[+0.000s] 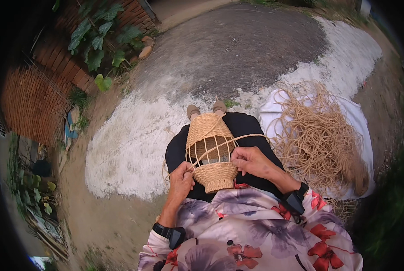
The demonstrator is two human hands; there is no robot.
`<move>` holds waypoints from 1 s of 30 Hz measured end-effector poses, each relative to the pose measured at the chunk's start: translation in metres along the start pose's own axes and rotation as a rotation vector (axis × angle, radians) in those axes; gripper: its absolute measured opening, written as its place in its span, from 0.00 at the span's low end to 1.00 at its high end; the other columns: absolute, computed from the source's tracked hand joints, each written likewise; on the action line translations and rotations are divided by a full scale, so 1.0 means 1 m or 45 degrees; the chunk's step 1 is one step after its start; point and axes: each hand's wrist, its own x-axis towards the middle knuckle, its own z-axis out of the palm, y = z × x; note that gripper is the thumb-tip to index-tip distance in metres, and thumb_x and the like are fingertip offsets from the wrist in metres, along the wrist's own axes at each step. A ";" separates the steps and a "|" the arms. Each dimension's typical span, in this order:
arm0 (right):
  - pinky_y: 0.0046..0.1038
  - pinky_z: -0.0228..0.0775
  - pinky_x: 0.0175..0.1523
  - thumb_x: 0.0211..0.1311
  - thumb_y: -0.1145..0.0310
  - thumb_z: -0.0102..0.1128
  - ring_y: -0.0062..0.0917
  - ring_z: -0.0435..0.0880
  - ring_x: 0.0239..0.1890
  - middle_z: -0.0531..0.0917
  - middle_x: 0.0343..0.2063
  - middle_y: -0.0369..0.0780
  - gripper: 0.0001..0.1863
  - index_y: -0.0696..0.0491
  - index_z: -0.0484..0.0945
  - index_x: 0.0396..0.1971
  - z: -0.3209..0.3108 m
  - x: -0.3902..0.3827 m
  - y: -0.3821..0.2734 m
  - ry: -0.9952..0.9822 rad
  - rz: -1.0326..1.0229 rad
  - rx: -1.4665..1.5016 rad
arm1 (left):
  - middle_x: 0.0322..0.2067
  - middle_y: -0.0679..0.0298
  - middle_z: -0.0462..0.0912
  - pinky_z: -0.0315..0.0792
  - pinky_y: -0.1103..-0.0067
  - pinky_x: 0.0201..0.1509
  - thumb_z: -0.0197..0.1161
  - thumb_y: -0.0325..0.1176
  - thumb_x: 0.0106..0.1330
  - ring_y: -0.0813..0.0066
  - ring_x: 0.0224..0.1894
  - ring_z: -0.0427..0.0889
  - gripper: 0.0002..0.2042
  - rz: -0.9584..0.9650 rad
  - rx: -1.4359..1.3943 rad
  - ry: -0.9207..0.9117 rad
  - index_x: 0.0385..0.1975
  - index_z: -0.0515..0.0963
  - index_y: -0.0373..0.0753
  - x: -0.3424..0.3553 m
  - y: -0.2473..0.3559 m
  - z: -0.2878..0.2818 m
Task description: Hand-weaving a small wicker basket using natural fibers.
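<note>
So the left hand (181, 178) was pinching a cord strand (220, 145) at the left edge of a half-woven basket (215, 173) on the lap; right hand (252, 161) curled at its right edge, grip unclear. Basket's insides: mostly hidden. Beyond, tangled cord (319, 140) half-covered a white cloth (267, 105).

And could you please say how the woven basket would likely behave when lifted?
The woven basket is probably light for its size, being visibly hollow. It likely flexes most around its open middle, where thin ribs bridge the gap.
</note>
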 end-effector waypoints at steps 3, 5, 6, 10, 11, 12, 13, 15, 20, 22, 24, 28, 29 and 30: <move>0.18 0.70 0.27 0.65 0.74 0.55 0.13 0.73 0.24 0.74 0.22 0.32 0.04 0.57 0.75 0.31 0.007 -0.004 0.004 -0.004 0.006 0.054 | 0.18 0.68 0.72 0.68 0.84 0.18 0.42 0.20 0.60 0.84 0.17 0.72 0.09 0.020 0.014 0.027 0.28 0.72 0.36 0.001 0.001 -0.003; 0.20 0.71 0.27 0.65 0.74 0.55 0.14 0.74 0.24 0.74 0.22 0.33 0.03 0.58 0.75 0.31 0.011 -0.009 0.005 -0.021 0.002 0.086 | 0.17 0.66 0.72 0.68 0.81 0.20 0.43 0.19 0.60 0.83 0.17 0.72 0.07 0.244 0.252 0.084 0.27 0.70 0.35 0.001 -0.004 -0.004; 0.21 0.71 0.28 0.63 0.75 0.56 0.16 0.75 0.24 0.76 0.22 0.34 0.03 0.58 0.75 0.31 0.012 -0.010 0.000 0.029 -0.089 -0.139 | 0.16 0.65 0.71 0.67 0.80 0.21 0.43 0.17 0.60 0.81 0.18 0.71 0.07 0.243 0.268 0.083 0.26 0.69 0.34 0.002 -0.004 -0.003; 0.30 0.72 0.32 0.58 0.74 0.58 0.32 0.81 0.27 0.80 0.26 0.43 0.04 0.58 0.76 0.31 0.021 -0.020 -0.027 0.385 -0.437 -0.574 | 0.18 0.70 0.72 0.68 0.85 0.20 0.41 0.19 0.62 0.87 0.18 0.70 0.09 0.234 0.311 0.102 0.26 0.70 0.37 0.001 0.005 -0.004; 0.35 0.72 0.34 0.57 0.73 0.57 0.41 0.82 0.30 0.81 0.27 0.46 0.05 0.58 0.76 0.31 0.021 -0.020 -0.034 0.474 -0.489 -0.585 | 0.18 0.70 0.73 0.68 0.85 0.20 0.41 0.19 0.62 0.87 0.19 0.70 0.09 0.240 0.318 0.089 0.27 0.70 0.37 0.000 0.006 -0.006; 0.37 0.72 0.35 0.57 0.71 0.56 0.42 0.82 0.30 0.81 0.26 0.47 0.07 0.57 0.77 0.34 0.019 -0.018 -0.035 0.373 -0.518 -0.501 | 0.18 0.69 0.73 0.69 0.85 0.21 0.41 0.19 0.62 0.87 0.19 0.71 0.09 0.247 0.322 0.070 0.27 0.70 0.36 -0.001 0.007 -0.006; 0.37 0.72 0.35 0.57 0.71 0.56 0.42 0.82 0.30 0.81 0.26 0.47 0.07 0.57 0.77 0.34 0.018 -0.016 -0.035 0.378 -0.515 -0.497 | 0.18 0.69 0.73 0.69 0.85 0.21 0.41 0.19 0.62 0.87 0.19 0.71 0.09 0.247 0.325 0.065 0.27 0.70 0.36 -0.002 0.010 -0.005; 0.38 0.72 0.37 0.59 0.69 0.55 0.42 0.82 0.29 0.81 0.24 0.47 0.09 0.56 0.78 0.36 0.018 -0.007 -0.034 0.082 -0.374 -0.628 | 0.18 0.65 0.71 0.68 0.80 0.23 0.43 0.17 0.60 0.82 0.20 0.71 0.07 0.206 0.316 0.089 0.27 0.69 0.34 -0.004 0.015 -0.002; 0.37 0.72 0.36 0.60 0.67 0.53 0.39 0.82 0.27 0.81 0.21 0.46 0.10 0.55 0.79 0.36 0.008 0.005 -0.028 -0.111 -0.321 -0.559 | 0.18 0.69 0.73 0.69 0.85 0.21 0.42 0.20 0.63 0.86 0.19 0.71 0.08 0.272 0.382 0.077 0.26 0.70 0.36 0.000 0.006 -0.004; 0.35 0.72 0.36 0.60 0.68 0.52 0.37 0.83 0.26 0.81 0.21 0.46 0.10 0.56 0.79 0.36 0.008 0.005 -0.031 -0.158 -0.251 -0.502 | 0.18 0.69 0.73 0.69 0.85 0.21 0.42 0.20 0.64 0.86 0.19 0.72 0.08 0.276 0.392 0.076 0.26 0.69 0.36 0.000 0.006 -0.005; 0.33 0.72 0.34 0.61 0.69 0.51 0.31 0.82 0.24 0.81 0.19 0.43 0.09 0.55 0.79 0.36 0.007 0.004 -0.033 -0.205 -0.167 -0.438 | 0.18 0.68 0.73 0.69 0.84 0.21 0.42 0.20 0.63 0.86 0.19 0.72 0.08 0.259 0.369 0.072 0.26 0.69 0.36 0.000 0.004 -0.004; 0.30 0.71 0.32 0.62 0.69 0.51 0.25 0.81 0.23 0.80 0.18 0.40 0.09 0.55 0.79 0.36 0.005 0.002 -0.034 -0.255 -0.068 -0.347 | 0.18 0.68 0.73 0.69 0.84 0.20 0.42 0.19 0.62 0.86 0.19 0.72 0.08 0.272 0.393 0.058 0.26 0.69 0.36 0.001 0.007 -0.005; 0.27 0.69 0.28 0.64 0.69 0.50 0.21 0.79 0.21 0.78 0.17 0.37 0.09 0.55 0.79 0.37 0.006 0.002 -0.028 -0.222 -0.120 -0.382 | 0.18 0.68 0.73 0.69 0.84 0.20 0.41 0.19 0.62 0.85 0.19 0.72 0.08 0.272 0.396 0.035 0.27 0.69 0.36 0.002 0.010 -0.005; 0.24 0.67 0.25 0.66 0.69 0.50 0.17 0.76 0.19 0.77 0.17 0.34 0.09 0.54 0.78 0.38 0.006 0.003 -0.024 -0.194 -0.174 -0.417 | 0.19 0.68 0.73 0.70 0.84 0.20 0.41 0.19 0.61 0.85 0.19 0.72 0.08 0.270 0.401 0.017 0.27 0.69 0.36 0.003 0.013 -0.005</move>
